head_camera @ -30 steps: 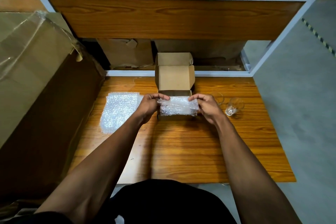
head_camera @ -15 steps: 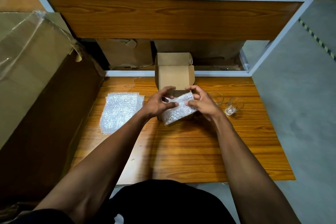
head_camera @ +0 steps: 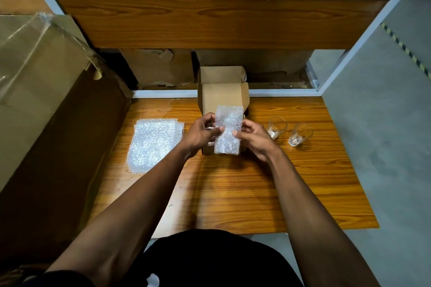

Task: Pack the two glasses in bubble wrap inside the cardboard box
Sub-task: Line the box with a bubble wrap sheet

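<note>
Bubble wrap piece now turned upright vs 0.5 s ago, when it lay slanted between the hands.

I see the left hand (head_camera: 201, 133) & right hand (head_camera: 253, 136) each pinching a side edge of the small clear bubble wrap sheet (head_camera: 228, 129), held on end over the open brown cardboard box (head_camera: 222, 95). Two clear drinking glasses (head_camera: 276, 127) stand on the orange wood-grain table (head_camera: 256, 184), just right of the box, unwrapped. Flat stack of bubble wrap sheets (head_camera: 154, 144) lies left of the hands.
</note>
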`<state>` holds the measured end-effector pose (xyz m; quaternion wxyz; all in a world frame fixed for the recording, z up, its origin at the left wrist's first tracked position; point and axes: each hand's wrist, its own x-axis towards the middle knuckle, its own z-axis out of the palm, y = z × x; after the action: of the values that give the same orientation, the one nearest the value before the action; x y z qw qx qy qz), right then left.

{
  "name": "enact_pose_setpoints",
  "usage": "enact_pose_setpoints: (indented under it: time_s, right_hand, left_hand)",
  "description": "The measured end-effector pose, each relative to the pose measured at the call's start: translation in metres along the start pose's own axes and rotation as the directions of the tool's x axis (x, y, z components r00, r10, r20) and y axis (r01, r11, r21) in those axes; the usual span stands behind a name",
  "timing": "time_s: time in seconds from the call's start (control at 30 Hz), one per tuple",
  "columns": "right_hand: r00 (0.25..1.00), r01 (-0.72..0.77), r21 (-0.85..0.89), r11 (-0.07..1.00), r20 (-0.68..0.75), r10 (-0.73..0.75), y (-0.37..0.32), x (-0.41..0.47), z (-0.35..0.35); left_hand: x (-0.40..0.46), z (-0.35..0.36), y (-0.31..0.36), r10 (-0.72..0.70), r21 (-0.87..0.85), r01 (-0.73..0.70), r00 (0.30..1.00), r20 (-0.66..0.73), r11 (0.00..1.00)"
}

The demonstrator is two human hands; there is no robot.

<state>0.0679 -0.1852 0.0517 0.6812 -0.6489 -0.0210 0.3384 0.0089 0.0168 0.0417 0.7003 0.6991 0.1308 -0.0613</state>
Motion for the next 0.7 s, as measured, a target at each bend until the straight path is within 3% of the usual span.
enact_pose_setpoints:
  time_s: [0.2, 0.47, 0.7]
  right_hand:
    - [0.998, 0.060, -0.008, 0.998, -0.022, -0.061, -0.002, 0.004, -0.001]
    - [0.989, 0.098, -0.015, 0.995, -0.109, -0.099, -0.005, 0.009, 0.000]
    - [0.990, 0.070, 0.020, 0.997, -0.120, -0.067, -0.004, 0.014, 0.002]
  left_hand:
    - [0.005, -0.001, 0.000, 0.030, -0.150, -0.026, 0.999, 0.020, 0.988]
    - [0.010, -0.004, -0.005, -0.044, -0.311, 0.084, 0.990, 0.133, 0.947]
    - [0.006, 0.000, 0.006, -0.042, -0.123, 0.052, 0.996, 0.081, 0.991]
